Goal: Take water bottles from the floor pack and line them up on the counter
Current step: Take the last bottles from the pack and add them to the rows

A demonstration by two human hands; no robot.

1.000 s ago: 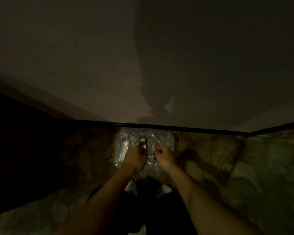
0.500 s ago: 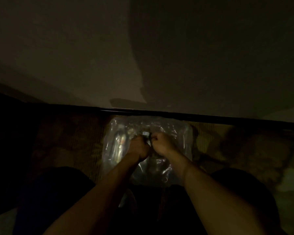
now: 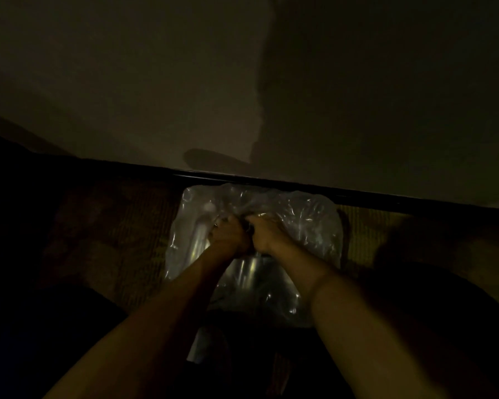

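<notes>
Dim view down onto patterned carpet (image 3: 121, 243); shrink-wrapped pack of water bottles (image 3: 308, 234) lying on the floor, its far edge against the dark baseboard (image 3: 357, 194) under a plain wall (image 3: 127, 82); left hand (image 3: 229, 236) and right hand (image 3: 267, 233) knuckle to knuckle on top of the pack, fingers curled tight, bunching the clear wrap; single bottles hard to make out through the film.

The room is dim. A plain pale wall (image 3: 127, 82) fills the upper part of the view, with a broad dark shadow (image 3: 372, 82) cast across its right side. A black baseboard (image 3: 271, 182) runs along its foot, and below it lies patterned, ribbed flooring (image 3: 121, 240).
</notes>
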